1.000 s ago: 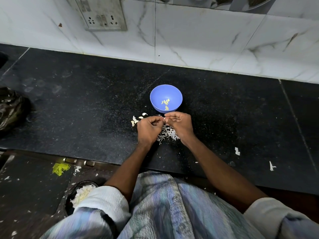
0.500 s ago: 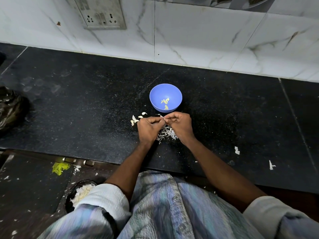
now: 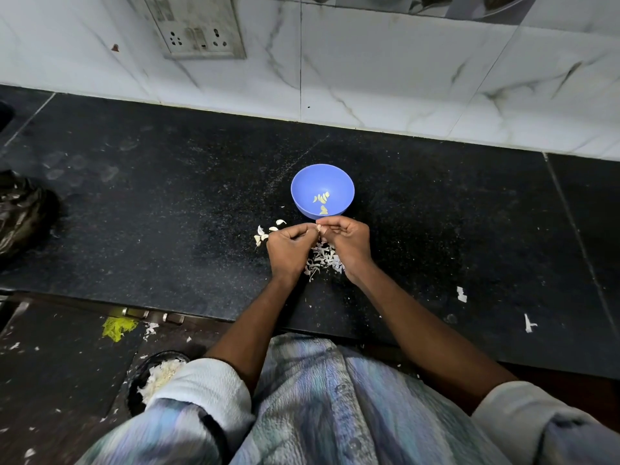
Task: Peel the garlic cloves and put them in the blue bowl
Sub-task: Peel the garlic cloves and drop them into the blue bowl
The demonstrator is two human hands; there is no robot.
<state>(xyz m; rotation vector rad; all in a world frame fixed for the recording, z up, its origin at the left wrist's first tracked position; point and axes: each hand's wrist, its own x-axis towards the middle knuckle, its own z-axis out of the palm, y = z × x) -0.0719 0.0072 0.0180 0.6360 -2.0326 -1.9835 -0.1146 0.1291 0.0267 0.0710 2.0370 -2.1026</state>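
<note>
Head view, your hands: your left hand point(image 3: 291, 247) and right hand point(image 3: 349, 243) meet fingertip to fingertip just in front of the blue bowl point(image 3: 322, 190), both curled and pinching 1 small pale garlic clove point(image 3: 319, 228) between them.

Head view, what changed: very little. Compared with 1 s and 0.5 s ago, your hands sit in the same spot and keep the same pinch; only the fingertips have shifted slightly.

Head view, what that means: I judge you are still working the skin off this clove, so it has not yet gone into the bowl.

Head view, bowl contents: about 5 peeled yellowish cloves point(image 3: 321, 198) lie at the bottom, the same cluster as before, so the count has not risen.

Head view, waiting cloves: a few unpeeled cloves point(image 3: 261, 235) lie on the black countertop point(image 3: 167, 209) just left of your left hand.

Head view, waste: a pile of white skins point(image 3: 321, 260) sits under and between your wrists, with stray flakes to the right.

Head view, progress: part done; several cloves are still to peel.

Head view, next move: once the skin is off, the bowl is just beyond your fingertips, so a short reach forward should drop the clove in.
</note>
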